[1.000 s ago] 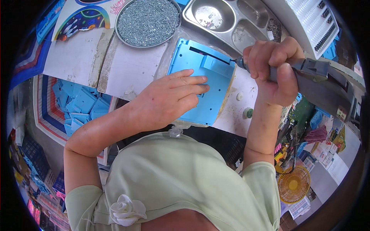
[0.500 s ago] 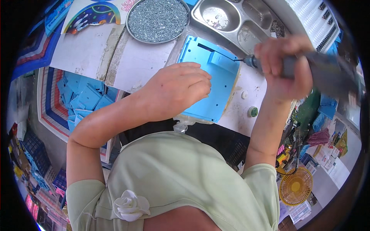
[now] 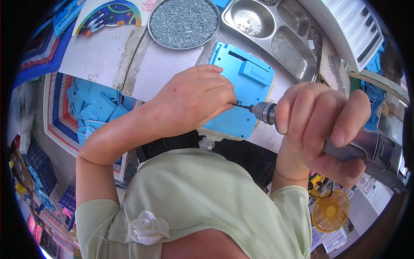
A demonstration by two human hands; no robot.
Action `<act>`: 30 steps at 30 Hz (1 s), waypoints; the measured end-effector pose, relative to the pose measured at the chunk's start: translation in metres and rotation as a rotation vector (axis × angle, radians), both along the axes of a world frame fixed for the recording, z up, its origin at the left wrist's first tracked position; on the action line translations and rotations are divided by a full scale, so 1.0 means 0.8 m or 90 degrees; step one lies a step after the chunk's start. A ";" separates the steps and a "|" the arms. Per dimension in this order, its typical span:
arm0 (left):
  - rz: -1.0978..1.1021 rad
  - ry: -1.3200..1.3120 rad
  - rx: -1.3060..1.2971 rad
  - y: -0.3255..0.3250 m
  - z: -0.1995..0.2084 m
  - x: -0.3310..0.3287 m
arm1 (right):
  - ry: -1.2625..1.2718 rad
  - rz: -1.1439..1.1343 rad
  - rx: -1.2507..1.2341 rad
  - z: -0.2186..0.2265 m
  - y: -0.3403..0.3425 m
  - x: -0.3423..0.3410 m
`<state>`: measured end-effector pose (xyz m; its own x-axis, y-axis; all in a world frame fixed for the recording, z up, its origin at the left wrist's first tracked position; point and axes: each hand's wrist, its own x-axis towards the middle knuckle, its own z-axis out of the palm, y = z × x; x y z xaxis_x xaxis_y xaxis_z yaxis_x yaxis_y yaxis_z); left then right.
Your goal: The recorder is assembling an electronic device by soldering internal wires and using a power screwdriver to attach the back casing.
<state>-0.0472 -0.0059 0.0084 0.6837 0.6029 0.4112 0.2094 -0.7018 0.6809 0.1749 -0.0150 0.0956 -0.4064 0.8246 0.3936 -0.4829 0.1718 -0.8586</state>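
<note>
A light-blue plastic panel (image 3: 255, 94) with small holes, a slot and a raised block lies on the bench in front of me. My left hand (image 3: 193, 96) rests over the panel's left part, its fingers bent and held together; whatever their tips hold, if anything, is hidden. My right hand (image 3: 317, 121) is wrapped round a dark grey electric screwdriver (image 3: 264, 113), held nearly level. Its thin bit points left and reaches the panel right beside my left fingertips. Whether a screw sits at the bit's tip is too small to tell.
Beyond the panel stand a round metal dish (image 3: 183, 23) heaped with screws and a steel compartment tray (image 3: 297, 54) with a few small parts. A striped-sided container (image 3: 56, 116) of blue panels sits at left. At lower right is a yellow basket (image 3: 331, 211); a white rack (image 3: 351, 30) stands far right.
My right hand has brought the screwdriver left and nearer to me, so its bit moved from the panel's far right corner to beside my left fingertips. The left hand stays nearly in place.
</note>
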 end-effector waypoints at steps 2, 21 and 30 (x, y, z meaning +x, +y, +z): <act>-0.014 0.016 0.010 0.004 0.004 -0.005 | -0.004 0.006 0.008 0.000 0.004 -0.004; 0.166 0.042 -0.117 0.058 0.042 -0.065 | -0.101 0.014 0.032 -0.002 0.039 -0.008; 0.098 0.005 0.041 -0.015 -0.019 -0.017 | 0.004 0.041 0.094 -0.047 0.101 -0.017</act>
<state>-0.0607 -0.0176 -0.0071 0.5888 0.6731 0.4474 0.3227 -0.7033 0.6334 0.1617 0.0656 0.0579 -0.4530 0.7298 0.5120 -0.5026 0.2653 -0.8228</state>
